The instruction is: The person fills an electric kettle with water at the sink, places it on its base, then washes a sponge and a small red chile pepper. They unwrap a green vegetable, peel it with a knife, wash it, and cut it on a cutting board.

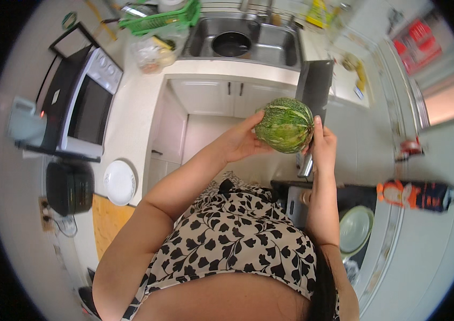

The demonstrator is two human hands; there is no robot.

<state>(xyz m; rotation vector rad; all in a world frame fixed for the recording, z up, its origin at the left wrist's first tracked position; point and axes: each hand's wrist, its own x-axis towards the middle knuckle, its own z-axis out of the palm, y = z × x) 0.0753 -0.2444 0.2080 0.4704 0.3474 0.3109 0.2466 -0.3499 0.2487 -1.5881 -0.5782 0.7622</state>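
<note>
A round green squash point(283, 125) with pale streaks is held up in front of me, above the floor between the counters. My left hand point(247, 140) grips its left side, thumb on top and fingers below. My right hand point(321, 146) is at the squash's right side and also holds a cleaver point(316, 82). The cleaver's broad dark blade points away from me towards the sink, and its metal handle sticks out below the hand. Some of the right fingers are hidden behind the squash and handle.
Ahead is a double steel sink point(279, 44) with a dark round pan point(232, 44) in it. On the left counter are a green basket point(161, 20), a microwave oven point(90, 108), a white plate point(119, 182) and a wooden board point(110, 224). A pale green bowl point(356, 230) stands at right.
</note>
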